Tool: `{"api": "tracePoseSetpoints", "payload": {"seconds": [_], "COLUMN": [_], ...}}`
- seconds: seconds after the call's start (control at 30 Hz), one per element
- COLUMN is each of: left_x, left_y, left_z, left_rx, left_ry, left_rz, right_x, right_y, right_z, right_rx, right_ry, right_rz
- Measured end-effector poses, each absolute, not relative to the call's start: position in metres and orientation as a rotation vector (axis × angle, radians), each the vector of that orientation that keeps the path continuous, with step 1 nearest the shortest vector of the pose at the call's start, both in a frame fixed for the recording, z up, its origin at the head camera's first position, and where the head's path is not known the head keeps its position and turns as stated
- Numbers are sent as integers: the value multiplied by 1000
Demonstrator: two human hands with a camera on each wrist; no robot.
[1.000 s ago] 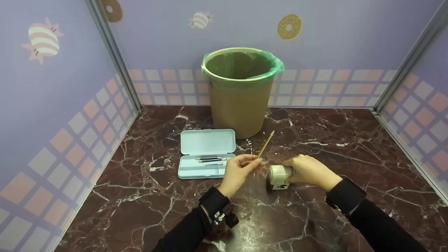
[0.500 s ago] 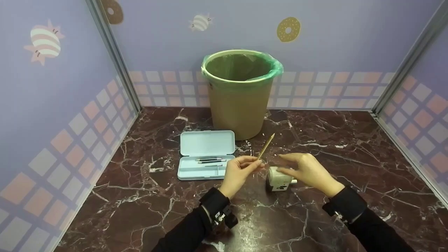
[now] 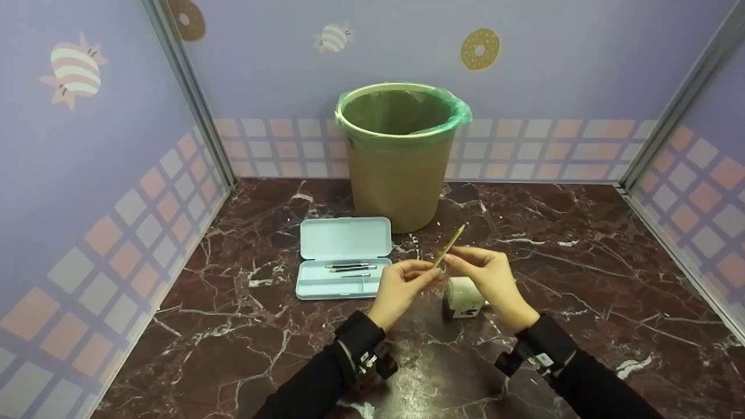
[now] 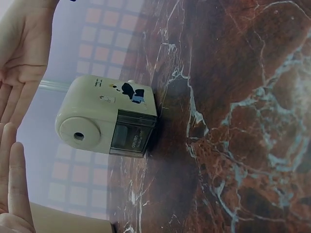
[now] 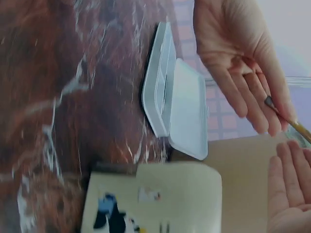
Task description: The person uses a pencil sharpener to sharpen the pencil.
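A yellow pencil (image 3: 456,236) points up and to the right above the table. My left hand (image 3: 400,289) pinches it near its lower end, whose dark tip shows in the right wrist view. From the other side, my right hand (image 3: 492,278) takes the pencil's middle between thumb and forefinger. Below the right hand stands a cream crank pencil sharpener (image 3: 464,298), partly hidden by it. In the left wrist view the sharpener's round front hole and dark clear shavings drawer face the camera.
A light blue pencil case (image 3: 344,237) lies open left of the hands, with several pencils (image 3: 352,266) inside. Behind stands a tan bin (image 3: 398,180) with a green liner. Small pale crumbs dot the dark marble table (image 3: 250,349). Patterned walls enclose three sides.
My right hand has let go of the sharpener's crank side and moved left and up to the pencil. The pencil's point has shifted slightly right. My left hand has hardly moved.
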State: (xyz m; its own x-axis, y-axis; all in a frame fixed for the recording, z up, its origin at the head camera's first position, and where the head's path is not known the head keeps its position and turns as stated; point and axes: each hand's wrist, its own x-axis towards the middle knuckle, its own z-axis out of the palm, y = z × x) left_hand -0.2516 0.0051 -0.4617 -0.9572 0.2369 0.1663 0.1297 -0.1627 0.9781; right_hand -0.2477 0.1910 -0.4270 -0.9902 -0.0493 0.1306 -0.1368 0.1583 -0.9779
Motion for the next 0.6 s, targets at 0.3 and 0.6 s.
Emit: {"api": "tracePoseSetpoints", "payload": {"seconds": [0.3, 0.6], "left_x": [-252, -253], "left_y": [1, -13], "left_z": [-461, -460], "left_rx": [473, 512], "left_ry": [2128, 2229], "left_rz": [2198, 2111], "right_x": [-248, -251], "right_y": [187, 192], "right_z": [-428, -419], "right_rx": [164, 670], "right_ry": [-2284, -2366], "right_rz": [2072, 1560]}}
